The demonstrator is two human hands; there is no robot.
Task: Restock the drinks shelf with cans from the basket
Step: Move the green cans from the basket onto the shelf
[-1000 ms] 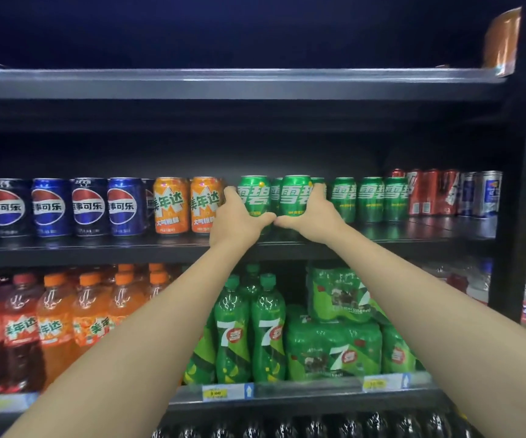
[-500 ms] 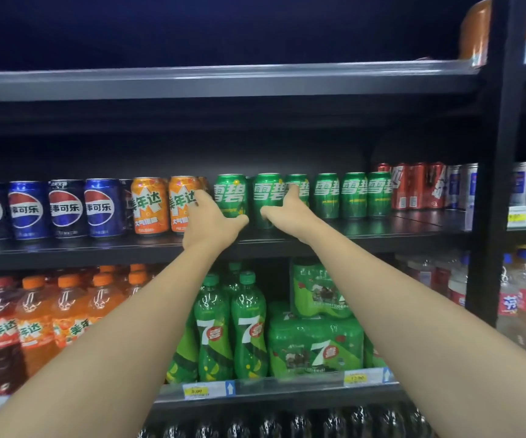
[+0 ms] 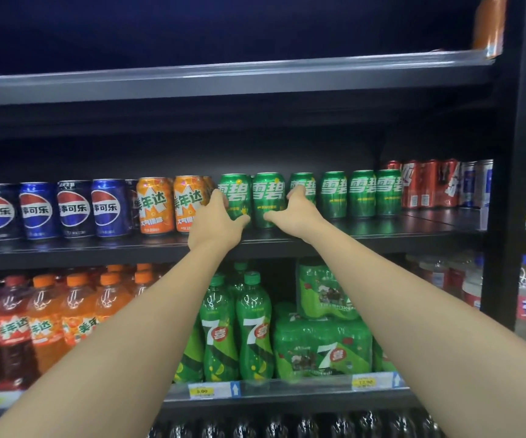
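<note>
Dark metal shelving [image 3: 381,238] with a smooth matte deck carries glossy cylindrical cans, all upright with long axes vertical and labels facing outward. Near its front edge, the left hand [image 3: 216,221] curls round one green Sprite can [image 3: 235,197] and the right hand [image 3: 296,213] round the neighbouring green Sprite can [image 3: 268,199]; thumbs nearly meet. Orange Mirinda cans [image 3: 156,205] stand just beside them, leftward.

Can shelf [image 3: 381,235]: dark metal, front edge running left to right.
Left end: blue cola cans [image 3: 72,210], upright in a row.
Middle: orange soda cans [image 3: 156,205], then green soda cans [image 3: 334,194].
Right end: red cans [image 3: 426,183], silver-blue cans [image 3: 476,183].
Lower shelf [image 3: 287,396]: orange bottles [image 3: 75,311], green bottles [image 3: 252,327], green multipacks [image 3: 321,346].
</note>
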